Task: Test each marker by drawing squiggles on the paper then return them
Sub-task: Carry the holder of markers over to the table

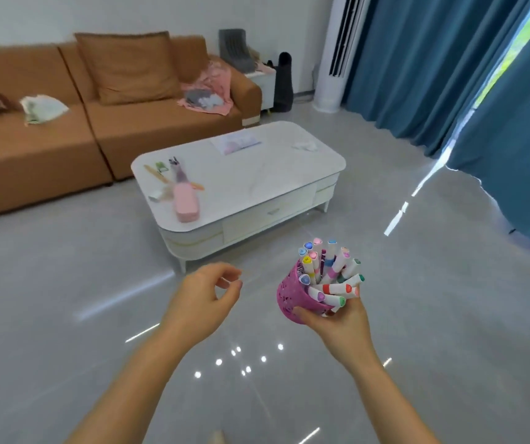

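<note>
Gripping a pink cup (289, 294) of markers (330, 270), the right hand (340, 318) is hovering; left hand (201, 299) is loosely curled, holding nothing.

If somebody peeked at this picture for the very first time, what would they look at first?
Probably the bright pink cup stuffed with colourful markers, held up in the right hand low in the middle. Next, the empty left hand beside it, fingers loosely curled. Behind them stands a white coffee table with a pink case on its near-left corner.
</note>
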